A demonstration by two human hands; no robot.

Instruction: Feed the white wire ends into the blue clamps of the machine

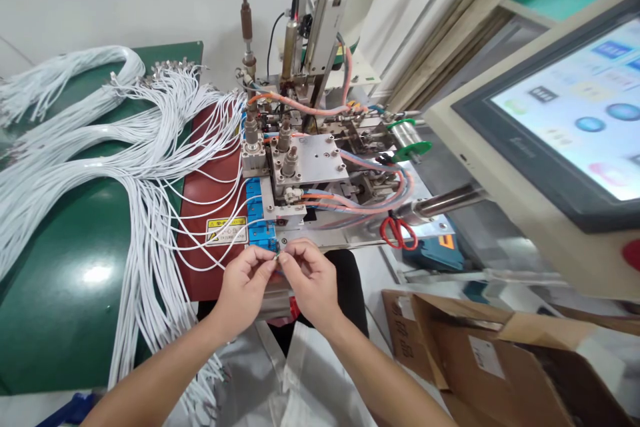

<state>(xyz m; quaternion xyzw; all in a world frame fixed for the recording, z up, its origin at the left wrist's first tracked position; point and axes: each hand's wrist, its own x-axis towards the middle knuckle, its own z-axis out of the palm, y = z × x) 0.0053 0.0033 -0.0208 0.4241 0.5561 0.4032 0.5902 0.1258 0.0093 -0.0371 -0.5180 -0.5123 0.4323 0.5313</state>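
My left hand and my right hand meet just in front of the blue fixture strip. Thumb and forefinger are pinched on each, and their tips nearly touch around something tiny that I cannot make out. White cables run from a large bundle on the left; several of their ends lie in the blue strip. One or more cables curve close to my left hand, but whether it grips one is hidden. The metal machine with clamps and air tubes stands right behind the strip.
Green mat and red plate with a warning label lie left. Red-handled scissors and a wire spool are to the right. A touchscreen panel juts in above an open cardboard box.
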